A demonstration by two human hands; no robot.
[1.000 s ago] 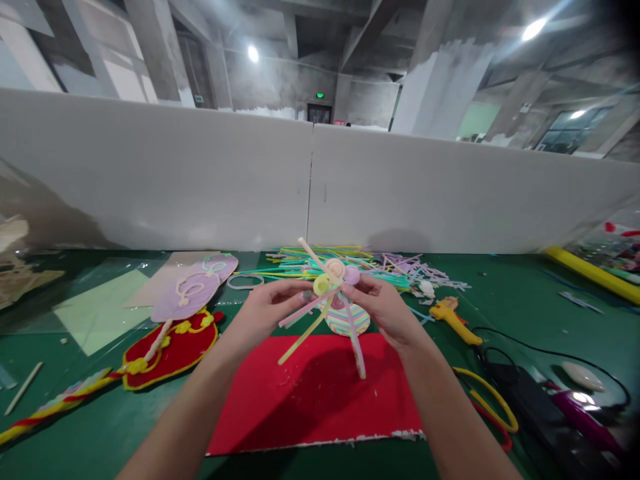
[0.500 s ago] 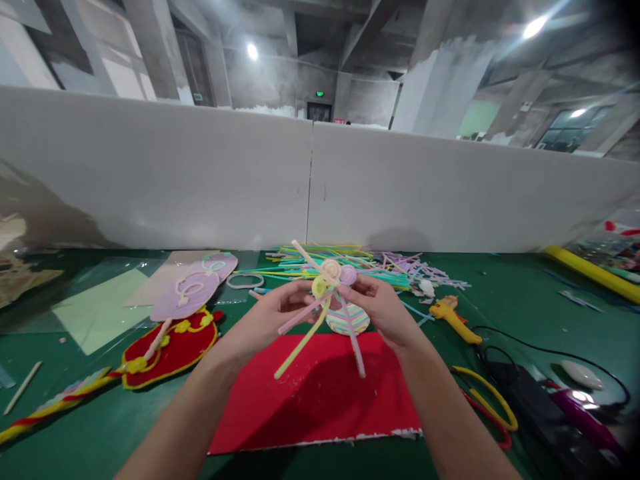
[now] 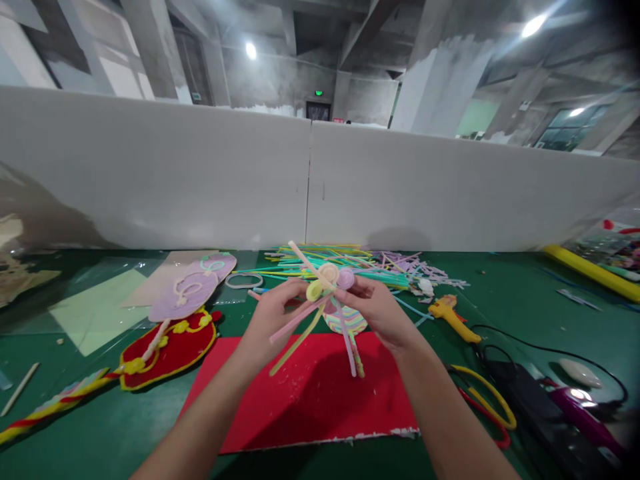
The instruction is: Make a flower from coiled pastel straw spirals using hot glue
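A small bundle of coiled pastel pipe cleaners (image 3: 329,275), with peach, lilac and yellow spirals and straight stems, is held up between both hands. My left hand (image 3: 286,300) grips it from the left, its fingers partly hidden behind the yellow coil. My right hand (image 3: 373,303) pinches it at the lilac coil, with the thumb in front. Pink, yellow and lilac stems fan out downward, while a peach stem points to the upper left. Just below the hands lies a round striped pastel piece (image 3: 346,321) with a speckled stem, over a red sheet (image 3: 310,400).
Loose pipe cleaners (image 3: 340,257) lie behind the hands. To the left are purple shapes (image 3: 183,297), a red fuzzy piece (image 3: 173,350) and pale paper (image 3: 95,310). A yellow glue gun (image 3: 455,320), cables and a black power strip (image 3: 540,413) occupy the right.
The coiled bundle has shifted slightly left and turned, so its yellow coil and stems sit further left. The lilac stem no longer covers the speckled stem below. Both hands keep their hold.
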